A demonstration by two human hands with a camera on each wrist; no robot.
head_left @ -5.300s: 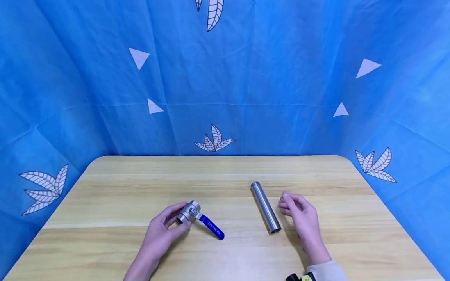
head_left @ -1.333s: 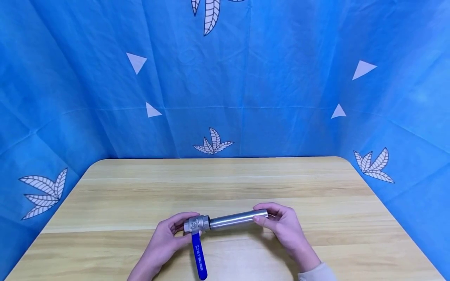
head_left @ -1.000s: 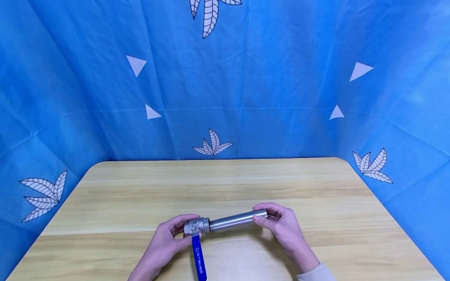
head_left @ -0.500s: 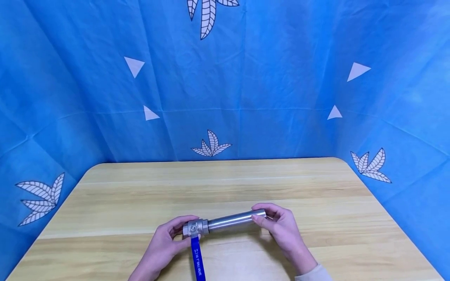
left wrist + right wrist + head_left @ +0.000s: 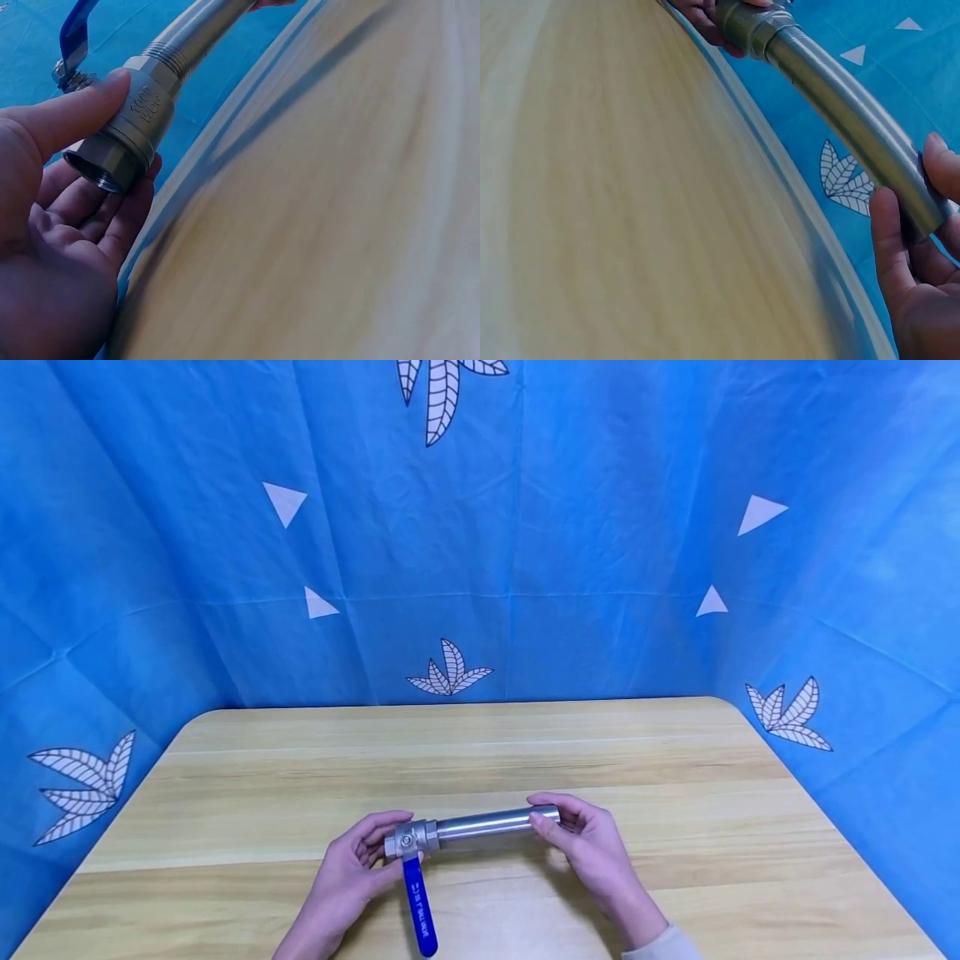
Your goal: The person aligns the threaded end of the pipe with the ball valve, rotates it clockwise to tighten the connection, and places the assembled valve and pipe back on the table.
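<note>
1. SS ball valve (image 5: 410, 839) w/ blue lever (image 5: 420, 910); shiny steel pipe (image 5: 491, 823), thread showing at valve end.
2. Pipe's long axis approx. L–R, R end slightly higher in head view; lever points twd person.
3. L hand (image 5: 347, 872) grips valve, R hand (image 5: 597, 853) pinches pipe's outer end, both over table (image 5: 300, 760).

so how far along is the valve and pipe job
Looks done: the pipe meets the valve end-on. In hand: left fingers hold the valve, right fingers the pipe's far end. Remaining: bare threads show beside the valve, so probably more screwing in.
</note>
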